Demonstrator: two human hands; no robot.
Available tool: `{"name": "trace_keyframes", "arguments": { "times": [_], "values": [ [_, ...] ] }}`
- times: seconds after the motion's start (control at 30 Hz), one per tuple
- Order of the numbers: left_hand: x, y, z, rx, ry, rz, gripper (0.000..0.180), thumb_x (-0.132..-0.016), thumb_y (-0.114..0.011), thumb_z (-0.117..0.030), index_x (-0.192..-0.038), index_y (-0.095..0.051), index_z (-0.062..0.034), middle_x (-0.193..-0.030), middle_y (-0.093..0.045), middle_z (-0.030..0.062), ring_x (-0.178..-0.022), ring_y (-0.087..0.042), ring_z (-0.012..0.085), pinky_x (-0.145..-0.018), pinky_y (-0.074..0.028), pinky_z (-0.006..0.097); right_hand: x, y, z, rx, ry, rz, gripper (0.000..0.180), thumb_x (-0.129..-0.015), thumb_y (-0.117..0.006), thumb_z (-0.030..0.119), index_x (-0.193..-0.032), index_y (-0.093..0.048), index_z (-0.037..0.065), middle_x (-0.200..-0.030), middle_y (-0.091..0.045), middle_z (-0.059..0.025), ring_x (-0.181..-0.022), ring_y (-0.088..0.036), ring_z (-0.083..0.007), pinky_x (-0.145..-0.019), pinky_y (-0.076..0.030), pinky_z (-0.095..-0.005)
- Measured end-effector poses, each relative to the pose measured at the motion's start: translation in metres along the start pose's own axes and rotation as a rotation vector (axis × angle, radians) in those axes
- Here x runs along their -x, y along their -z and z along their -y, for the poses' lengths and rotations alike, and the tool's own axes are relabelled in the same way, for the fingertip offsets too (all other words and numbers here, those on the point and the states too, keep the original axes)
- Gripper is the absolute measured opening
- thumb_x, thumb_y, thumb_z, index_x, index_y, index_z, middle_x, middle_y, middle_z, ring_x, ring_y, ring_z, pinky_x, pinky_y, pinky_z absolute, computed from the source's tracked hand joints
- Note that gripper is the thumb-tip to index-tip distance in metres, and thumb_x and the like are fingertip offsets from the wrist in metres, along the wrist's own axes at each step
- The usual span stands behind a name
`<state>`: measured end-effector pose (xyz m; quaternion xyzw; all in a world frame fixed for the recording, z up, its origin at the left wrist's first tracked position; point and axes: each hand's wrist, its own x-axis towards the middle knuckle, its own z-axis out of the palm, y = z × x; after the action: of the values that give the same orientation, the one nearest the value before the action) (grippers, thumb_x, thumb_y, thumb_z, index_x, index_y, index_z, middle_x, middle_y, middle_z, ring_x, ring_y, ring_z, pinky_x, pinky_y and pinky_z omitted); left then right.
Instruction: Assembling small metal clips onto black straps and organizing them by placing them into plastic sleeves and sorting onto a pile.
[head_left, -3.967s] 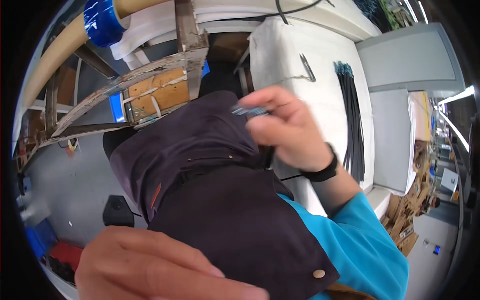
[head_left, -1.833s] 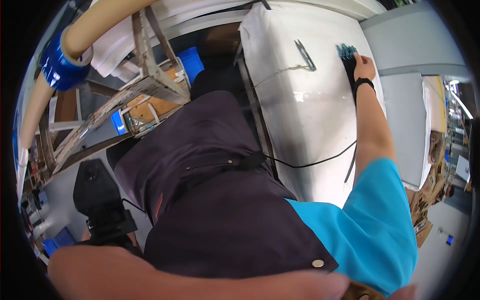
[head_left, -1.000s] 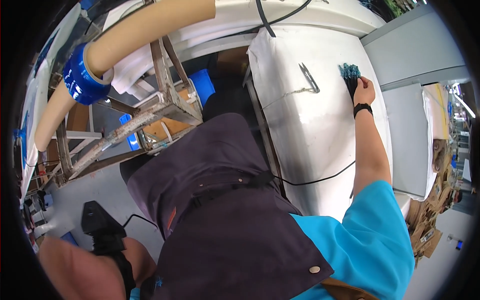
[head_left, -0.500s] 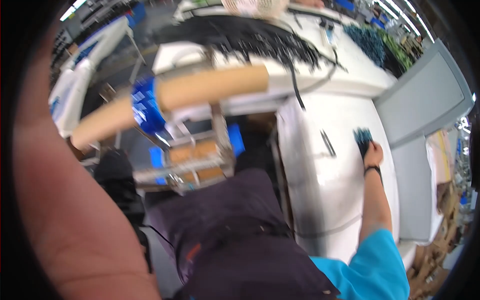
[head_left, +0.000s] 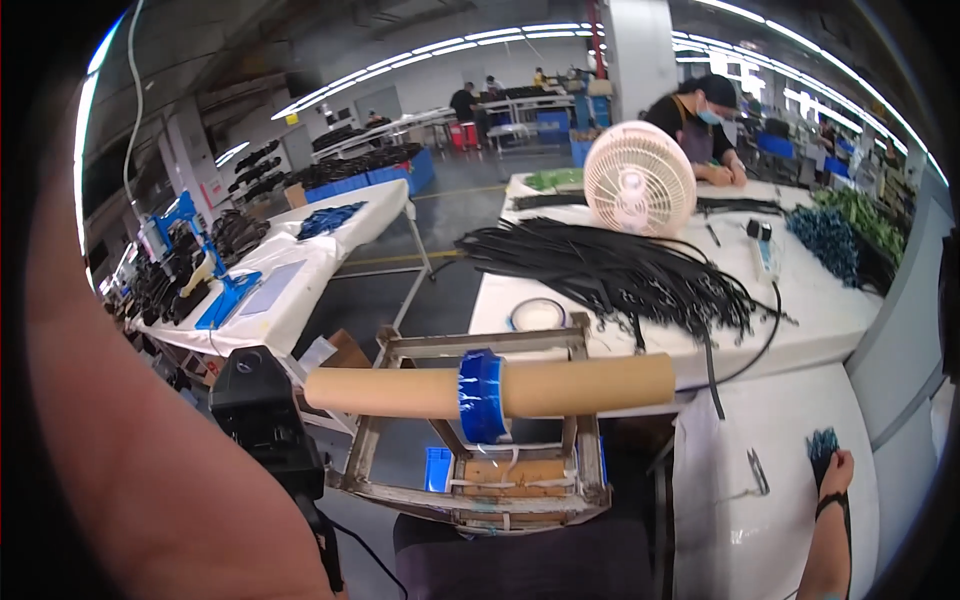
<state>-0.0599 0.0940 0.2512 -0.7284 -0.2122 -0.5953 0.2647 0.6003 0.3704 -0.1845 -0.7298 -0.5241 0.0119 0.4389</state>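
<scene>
At the lower right my right hand (head_left: 838, 473), with a dark band round its wrist, is closed on a small bundle of dark straps with teal ends (head_left: 822, 444). The bundle rests on the white-covered table (head_left: 780, 410). Left of it lies a slim metal tool like thread snips (head_left: 758, 472). My left arm (head_left: 170, 420) fills the left side, very close and blurred; its fingers are out of sight. In front of me a brown cardboard tube (head_left: 590, 385), with a roll of blue tape (head_left: 482, 397) round its middle, lies across a worn metal frame (head_left: 400, 478).
Black straps (head_left: 610, 270) are heaped on the farther table beside a fan (head_left: 640, 180). A white handheld device (head_left: 764, 250) trails a cord near teal bundles (head_left: 825, 240). A grey panel (head_left: 905, 300) borders the right. Opposite, a masked person (head_left: 695, 125) works. A black device (head_left: 262, 415) stands at left.
The view has tilted up, bringing the fan, the far person and the room into sight. My right hand still holds the bundle; my left arm stays close at the left.
</scene>
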Motion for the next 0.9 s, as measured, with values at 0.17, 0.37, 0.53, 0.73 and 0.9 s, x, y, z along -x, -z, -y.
{"name": "trace_keyframes", "arguments": {
  "times": [0.17, 0.37, 0.53, 0.73, 0.9],
  "values": [
    [0.001, -0.021, -0.017, -0.145, 0.102, -0.102, 0.032, -0.09, -0.052, -0.025, -0.119, -0.05, -0.0132, -0.112, -0.052, 0.0069, -0.104, -0.053, 0.0254, -0.089, -0.04, 0.047, 0.011, -0.016, 0.084, 0.177, 0.255, -0.1, 0.034, -0.082, -0.059, 0.007, -0.114, -0.055, 0.0, -0.11, -0.056, -0.0168, -0.103, -0.052, -0.0331, -0.091, -0.042, -0.0394],
    [0.026, -0.009, -0.018, -0.225, 0.192, -0.194, 0.036, -0.089, -0.053, -0.026, -0.122, -0.049, -0.0128, -0.117, -0.054, 0.0084, -0.107, -0.053, 0.0263, -0.091, -0.04, 0.047, 0.036, -0.042, 0.269, -0.348, 0.433, 0.284, 0.017, -0.088, -0.055, 0.008, -0.104, -0.06, 0.002, -0.095, -0.061, -0.0078, -0.086, -0.058, -0.0164, -0.073, -0.045, -0.0278],
    [0.077, 0.012, -0.032, -0.167, 0.313, -0.127, 0.043, -0.087, -0.055, -0.028, -0.126, -0.046, -0.0122, -0.116, -0.053, 0.01, -0.108, -0.05, 0.0276, -0.093, -0.037, 0.051, 0.035, -0.056, 0.356, -0.405, 0.744, 0.502, 0.01, -0.084, -0.059, 0.004, -0.091, -0.064, -0.001, -0.079, -0.061, -0.0105, -0.069, -0.058, -0.0187, -0.064, -0.046, -0.0267],
    [0.163, -0.002, -0.075, 0.07, 1.1, 0.182, 0.012, -0.078, -0.061, -0.001, -0.09, -0.062, -0.0016, -0.081, -0.065, 0.0097, -0.081, -0.062, 0.0225, -0.083, -0.047, 0.039, 0.023, -0.111, 0.434, -0.267, 0.892, 0.613, 0.011, -0.079, -0.064, 0.011, -0.086, -0.067, 0.003, -0.076, -0.059, -0.0129, -0.075, -0.058, -0.0295, -0.068, -0.046, -0.0363],
    [0.178, -0.002, -0.107, 0.186, 1.371, 0.2, 0.019, -0.085, -0.055, 0.006, -0.103, -0.059, 0.0009, -0.104, -0.059, 0.0131, -0.093, -0.06, 0.0218, -0.087, -0.046, 0.031, 0.018, -0.188, 0.469, 0.072, 0.997, 0.336, 0.022, -0.069, -0.072, 0.029, -0.085, -0.07, 0.014, -0.09, -0.057, -0.0067, -0.093, -0.054, -0.0278, -0.074, -0.047, -0.0422]
  ]
}}
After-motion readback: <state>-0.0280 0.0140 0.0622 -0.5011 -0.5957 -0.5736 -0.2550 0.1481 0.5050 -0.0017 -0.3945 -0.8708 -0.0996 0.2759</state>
